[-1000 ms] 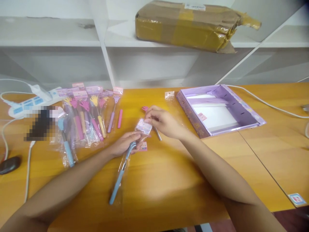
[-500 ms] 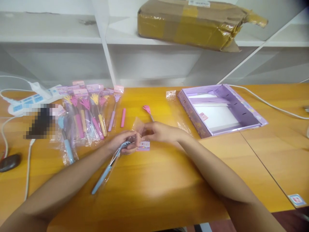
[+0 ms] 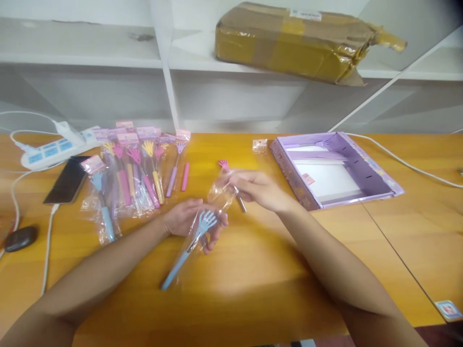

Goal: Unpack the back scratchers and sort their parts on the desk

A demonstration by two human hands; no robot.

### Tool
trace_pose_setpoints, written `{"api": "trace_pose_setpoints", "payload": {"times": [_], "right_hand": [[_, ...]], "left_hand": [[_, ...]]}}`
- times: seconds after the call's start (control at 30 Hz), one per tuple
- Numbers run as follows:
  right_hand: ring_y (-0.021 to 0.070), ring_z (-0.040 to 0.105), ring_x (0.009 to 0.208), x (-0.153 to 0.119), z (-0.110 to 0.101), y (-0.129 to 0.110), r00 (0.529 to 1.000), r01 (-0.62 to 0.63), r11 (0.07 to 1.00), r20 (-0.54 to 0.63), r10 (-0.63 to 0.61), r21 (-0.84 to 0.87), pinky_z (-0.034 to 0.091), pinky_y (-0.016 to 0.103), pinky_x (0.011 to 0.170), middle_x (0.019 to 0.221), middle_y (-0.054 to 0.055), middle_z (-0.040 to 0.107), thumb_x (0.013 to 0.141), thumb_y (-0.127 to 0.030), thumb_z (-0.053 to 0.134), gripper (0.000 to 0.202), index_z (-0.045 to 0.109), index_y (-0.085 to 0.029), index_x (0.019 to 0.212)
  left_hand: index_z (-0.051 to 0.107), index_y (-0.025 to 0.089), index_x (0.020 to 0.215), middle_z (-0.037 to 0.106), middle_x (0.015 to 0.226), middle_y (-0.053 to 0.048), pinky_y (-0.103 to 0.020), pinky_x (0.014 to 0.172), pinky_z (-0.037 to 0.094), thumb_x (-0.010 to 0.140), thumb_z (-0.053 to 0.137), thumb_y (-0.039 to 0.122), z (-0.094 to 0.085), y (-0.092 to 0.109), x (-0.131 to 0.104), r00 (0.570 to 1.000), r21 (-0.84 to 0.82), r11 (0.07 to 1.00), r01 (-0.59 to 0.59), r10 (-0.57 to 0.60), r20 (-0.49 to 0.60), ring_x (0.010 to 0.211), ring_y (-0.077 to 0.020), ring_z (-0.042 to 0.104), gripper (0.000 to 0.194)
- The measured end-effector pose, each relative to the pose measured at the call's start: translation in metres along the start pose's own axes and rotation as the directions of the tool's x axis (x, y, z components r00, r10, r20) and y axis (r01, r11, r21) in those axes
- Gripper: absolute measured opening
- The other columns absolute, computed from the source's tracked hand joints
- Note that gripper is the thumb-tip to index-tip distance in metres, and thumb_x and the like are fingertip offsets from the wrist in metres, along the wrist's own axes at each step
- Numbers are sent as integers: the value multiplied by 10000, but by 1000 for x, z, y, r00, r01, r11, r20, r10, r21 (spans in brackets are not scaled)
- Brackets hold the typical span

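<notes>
A light blue hand-shaped back scratcher point(image 3: 181, 265) lies slanted inside a clear plastic bag point(image 3: 221, 193). The bag's top end is pinched in my right hand point(image 3: 258, 188), lifted off the table. My left hand point(image 3: 184, 217) is behind the bag with its fingers apart, and the blue scratcher head lies in front of them. Partly covered by the bag and my right hand, a pink back scratcher point(image 3: 223, 165) with a bare metal rod lies on the table. A loose pink handle sleeve point(image 3: 185, 177) is left of it.
Several bagged back scratchers point(image 3: 134, 156) are piled at left, near a phone point(image 3: 67, 180), a power strip point(image 3: 54, 150) and a dark mouse-like object point(image 3: 20, 239). A purple box tray point(image 3: 296, 185) sits at right. Above, a taped carton point(image 3: 289, 46) rests on the shelf.
My right hand has drawn up and right with the bag's top, stretching it. My left hand's fingers have spread. The blue back scratcher has shifted right and its head now shows fully.
</notes>
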State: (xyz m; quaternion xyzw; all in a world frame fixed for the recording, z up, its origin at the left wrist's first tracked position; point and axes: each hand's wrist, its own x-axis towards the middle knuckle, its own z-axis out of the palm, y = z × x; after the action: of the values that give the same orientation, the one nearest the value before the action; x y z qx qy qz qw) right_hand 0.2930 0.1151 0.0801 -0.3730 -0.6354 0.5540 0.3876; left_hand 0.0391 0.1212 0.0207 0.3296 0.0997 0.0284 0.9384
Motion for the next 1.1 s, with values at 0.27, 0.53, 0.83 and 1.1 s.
{"api": "trace_pose_setpoints", "payload": {"times": [0.27, 0.53, 0.83, 1.1], "right_hand": [[137, 408, 587, 6, -22, -15, 779, 282, 956, -564, -274, -75, 354, 284, 503, 813, -1, 533, 1081, -625, 587, 353, 688, -289, 1041], [195, 700, 947, 3, -24, -7, 997, 35, 992, -67, -44, -122, 600, 382, 922, 997, 47, 725, 1017, -557, 723, 336, 716, -223, 991], [156, 589, 596, -2, -106, -20, 591, 136, 956, -753, -288, -259, 466, 274, 537, 755, -14, 612, 1007, -415, 677, 194, 594, -270, 907], [198, 603, 578, 8, -103, 24, 795, -485, 638, -605, 37, -598, 482, 323, 665, 644, 18, 684, 984, -164, 558, 206, 629, -158, 1177]], "left_hand": [[775, 156, 1150, 710, 859, -101, -333, 612, 516, 876, 806, 554, -1, -4, 1, 999, 136, 990, 35, -36, 6, 704, -218, 653, 485], [770, 166, 1113, 527, 721, -2, -270, 479, 280, 904, 781, 468, 5, -2, 1, 999, 162, 986, 32, -29, -25, 549, -116, 366, 367], [699, 116, 1063, 502, 709, 43, -204, 423, 207, 902, 795, 384, -1, -5, 3, 995, 127, 987, 100, -100, -9, 470, -44, 277, 327], [696, 120, 1046, 533, 715, 34, -198, 418, 217, 889, 794, 387, -1, -5, 2, 995, 136, 985, 103, -103, -11, 461, -39, 277, 325]]}}
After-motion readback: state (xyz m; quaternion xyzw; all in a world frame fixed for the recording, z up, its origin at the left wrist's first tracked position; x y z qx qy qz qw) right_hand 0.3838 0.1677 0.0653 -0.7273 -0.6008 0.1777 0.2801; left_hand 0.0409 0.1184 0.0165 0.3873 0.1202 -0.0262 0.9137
